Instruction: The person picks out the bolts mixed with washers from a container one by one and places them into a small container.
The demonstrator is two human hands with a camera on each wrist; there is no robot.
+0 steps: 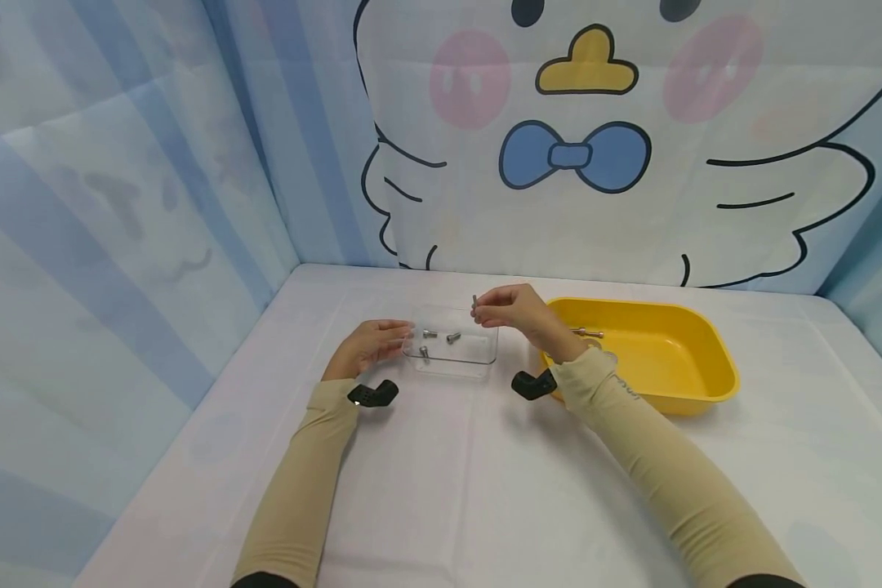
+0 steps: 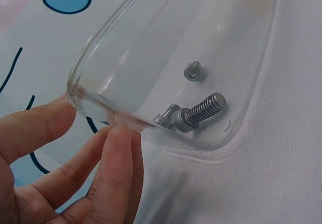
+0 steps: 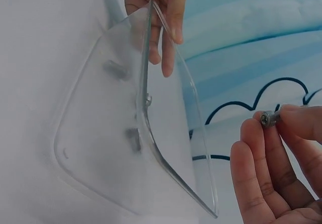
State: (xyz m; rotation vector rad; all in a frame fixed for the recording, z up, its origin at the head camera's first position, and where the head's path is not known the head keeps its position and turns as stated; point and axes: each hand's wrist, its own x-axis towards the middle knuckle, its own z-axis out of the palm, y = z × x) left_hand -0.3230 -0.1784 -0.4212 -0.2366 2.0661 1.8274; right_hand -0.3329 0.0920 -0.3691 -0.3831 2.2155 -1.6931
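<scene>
My left hand (image 1: 370, 346) holds the left end of a clear plastic box (image 1: 452, 362), with thumb and fingers at its rim. Three socket-head bolts lie inside: a large bolt (image 2: 198, 112), a small bolt (image 2: 167, 116) beside it, and another bolt (image 2: 193, 71) showing its hex socket. Over the box's right rear corner, my right hand (image 1: 510, 312) pinches a small socket-head bolt (image 3: 269, 119) between thumb and fingers. Its knurled head sticks out past the fingertips in the right wrist view, while the fingers cover most of its shank.
A yellow tray (image 1: 713, 367) stands to the right, partly behind my right forearm. In it lie a long bolt (image 1: 588, 332) and round washer-like pieces (image 1: 594, 343). A printed cloth (image 1: 581, 229) hangs behind the white-covered table (image 1: 426, 490).
</scene>
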